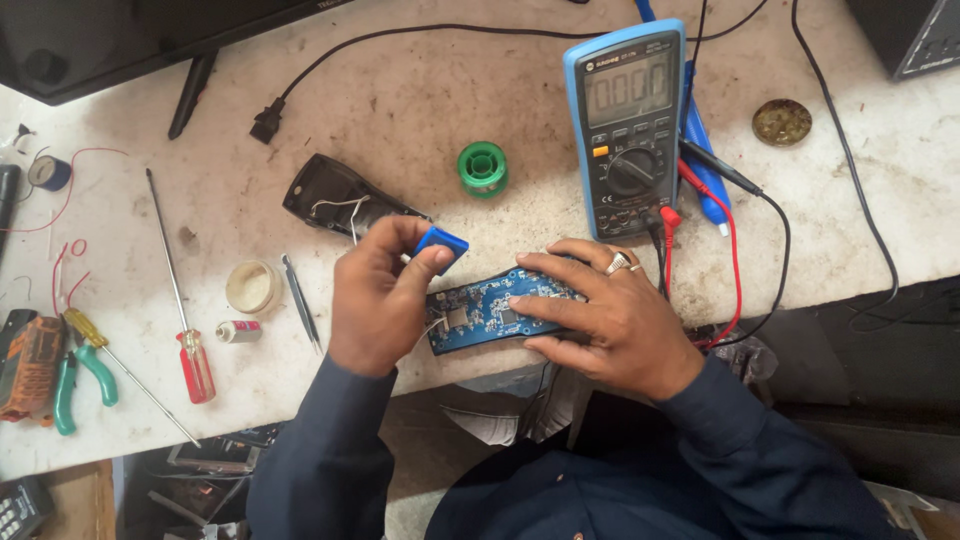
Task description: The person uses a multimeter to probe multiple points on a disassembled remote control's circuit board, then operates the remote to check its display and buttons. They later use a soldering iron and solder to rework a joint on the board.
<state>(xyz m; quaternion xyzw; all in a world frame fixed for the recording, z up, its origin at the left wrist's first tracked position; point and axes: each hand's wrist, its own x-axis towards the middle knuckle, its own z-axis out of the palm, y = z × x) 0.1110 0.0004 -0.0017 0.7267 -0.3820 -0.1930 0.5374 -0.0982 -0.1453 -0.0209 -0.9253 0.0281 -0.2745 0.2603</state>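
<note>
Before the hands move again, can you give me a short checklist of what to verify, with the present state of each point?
1. Board pinned to the bench: ok, right hand lies flat on it.
2. Blue part in a firm grip: ok, left hand pinches it between thumb and fingers.
3. Blue part joined to the board by a wire: cannot tell, too small.
4. Meter probes clear of the board: cannot tell, the leads run behind the right hand.
5. Black shell out of the way: ok, it lies behind the left hand.
6. Board fully on the bench: not ok, it lies at the front edge.
</note>
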